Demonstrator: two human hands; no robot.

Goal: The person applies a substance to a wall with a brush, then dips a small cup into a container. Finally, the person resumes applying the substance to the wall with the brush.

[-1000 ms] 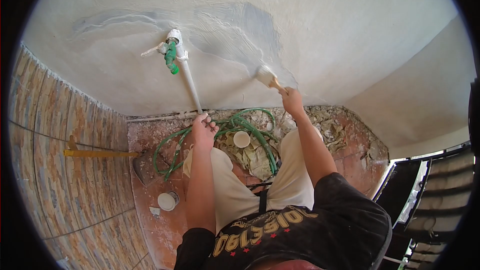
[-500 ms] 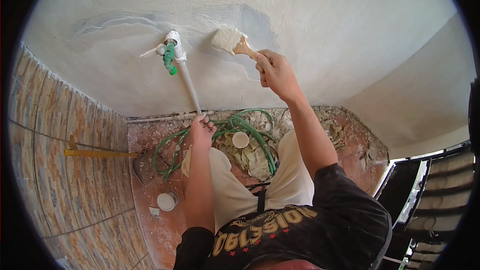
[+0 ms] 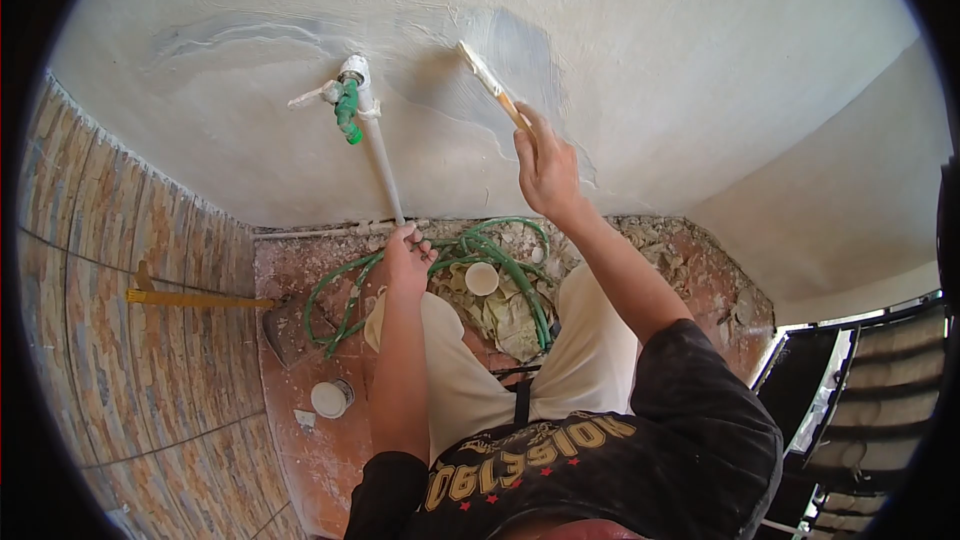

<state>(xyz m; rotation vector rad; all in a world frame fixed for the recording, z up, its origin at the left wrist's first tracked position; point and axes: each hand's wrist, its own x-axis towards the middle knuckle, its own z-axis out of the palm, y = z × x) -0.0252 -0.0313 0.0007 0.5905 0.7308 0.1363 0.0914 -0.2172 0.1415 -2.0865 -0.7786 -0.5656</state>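
My right hand (image 3: 548,165) grips the wooden handle of a wide paintbrush (image 3: 486,72). The brush is turned edge-on, its bristles thick with cream-white paint and its tip at the grey, wet-looking patch (image 3: 515,55) on the wall. My left hand (image 3: 408,252) is closed around the lower end of a white pipe (image 3: 382,168) that runs down the wall; part of the grip is hidden. At the top of this pipe is a green faucet (image 3: 347,112) with a paint-smeared handle.
A coiled green hose (image 3: 520,290), a white cup (image 3: 481,279) and crumpled sheets (image 3: 510,325) lie on the floor between my knees. To the left are a white tub (image 3: 330,399) and a yellow-handled tool (image 3: 200,301) by the stone-clad wall (image 3: 150,380).
The paintbrush has turned from flat-on to edge-on, its tip shifting slightly up and right. My right hand has moved a little downward and opened its grip slightly. My left hand stays at the pipe.
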